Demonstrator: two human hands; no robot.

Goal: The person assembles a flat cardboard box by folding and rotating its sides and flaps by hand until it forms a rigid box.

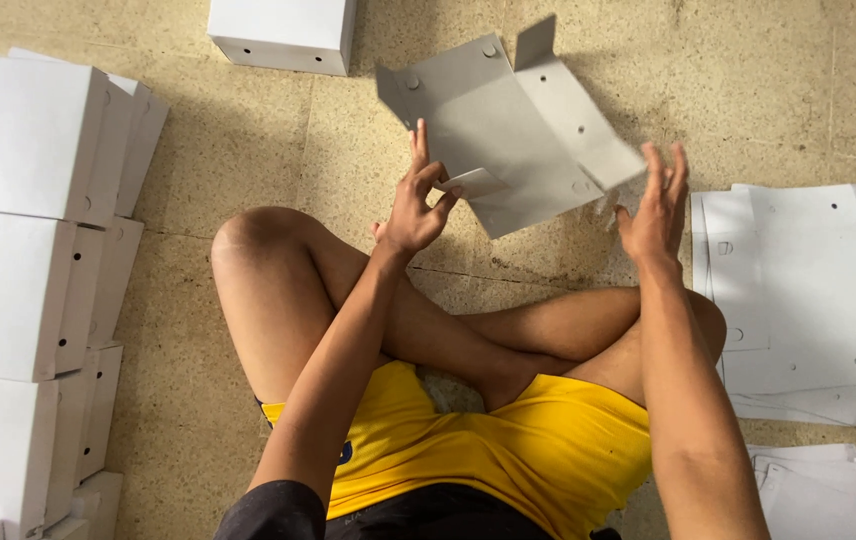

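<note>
Sitting cross-legged on the floor (248, 150) between stacked boxes (18, 220) and a pile of flat sheets (808, 300), a person folds a grey card blank (508, 130) held in the air before the knees. The left hand (416, 205) pinches a small flap, wrist bent back; the right hand (658, 205) is open, fingers spread, at the far edge, touch unclear. Creasing squarely along the scored lines would likely serve best.

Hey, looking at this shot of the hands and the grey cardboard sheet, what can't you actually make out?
- Head view: right hand is motion-blurred; contact with the cardboard sheet is unclear.
- Left hand: its fingers cover part of a flap.
- Stacked white boxes: cut off by the left edge.
- Flat white sheets: run past the right edge.
</note>
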